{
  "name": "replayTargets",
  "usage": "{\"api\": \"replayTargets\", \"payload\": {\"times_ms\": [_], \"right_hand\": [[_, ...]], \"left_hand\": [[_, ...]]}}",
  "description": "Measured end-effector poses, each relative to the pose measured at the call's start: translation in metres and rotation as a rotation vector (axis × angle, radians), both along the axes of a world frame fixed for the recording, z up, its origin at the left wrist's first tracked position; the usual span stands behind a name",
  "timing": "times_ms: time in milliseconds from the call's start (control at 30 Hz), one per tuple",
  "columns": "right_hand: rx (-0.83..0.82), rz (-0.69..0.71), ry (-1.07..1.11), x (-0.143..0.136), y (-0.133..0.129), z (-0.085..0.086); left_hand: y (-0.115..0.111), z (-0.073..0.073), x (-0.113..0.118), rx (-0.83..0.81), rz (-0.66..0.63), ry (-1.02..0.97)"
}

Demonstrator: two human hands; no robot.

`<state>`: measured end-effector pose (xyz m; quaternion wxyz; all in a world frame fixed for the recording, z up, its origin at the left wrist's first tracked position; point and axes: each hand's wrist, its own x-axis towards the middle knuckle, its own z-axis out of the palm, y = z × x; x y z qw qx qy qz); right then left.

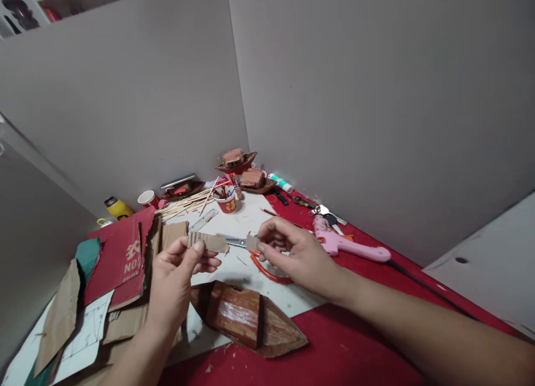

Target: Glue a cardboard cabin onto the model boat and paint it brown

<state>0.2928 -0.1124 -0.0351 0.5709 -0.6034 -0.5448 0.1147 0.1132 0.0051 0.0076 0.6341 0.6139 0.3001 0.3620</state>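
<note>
A strip of brown cardboard [215, 242] is pinched between the thumb and fingers of my left hand [181, 263]. To its right, my right hand [292, 255] is closed on a small cardboard piece [252, 242], apart from the strip. Orange-handled scissors [270, 273] lie on the white sheet behind and below my hands, their blades partly hidden. Nearer to me, a brown model boat [240, 316] with a glossy curved roof rests across the white sheet and the red tabletop.
Stacked cardboard [112, 257] fills the left side. A pink glue gun [355, 247] lies at the right, its cable trailing. Farther back are a cup of brown sticks [226, 202], wooden skewers [184, 203], other model boats [236, 159] and a yellow bottle [118, 208].
</note>
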Motion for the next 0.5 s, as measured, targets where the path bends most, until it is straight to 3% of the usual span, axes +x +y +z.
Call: {"api": "replayTargets", "payload": {"times_ms": [167, 267, 500], "right_hand": [[-0.064, 0.109, -0.152, 0.005, 0.008, -0.012], [-0.033, 0.102, -0.161, 0.002, 0.004, -0.011], [-0.098, 0.262, 0.336, -0.022, -0.010, 0.000]], "left_hand": [[-0.008, 0.001, 0.002, -0.046, -0.054, 0.045], [-0.012, 0.001, 0.003, -0.096, -0.092, 0.067], [-0.025, -0.009, 0.006, -0.181, -0.221, 0.053]]}}
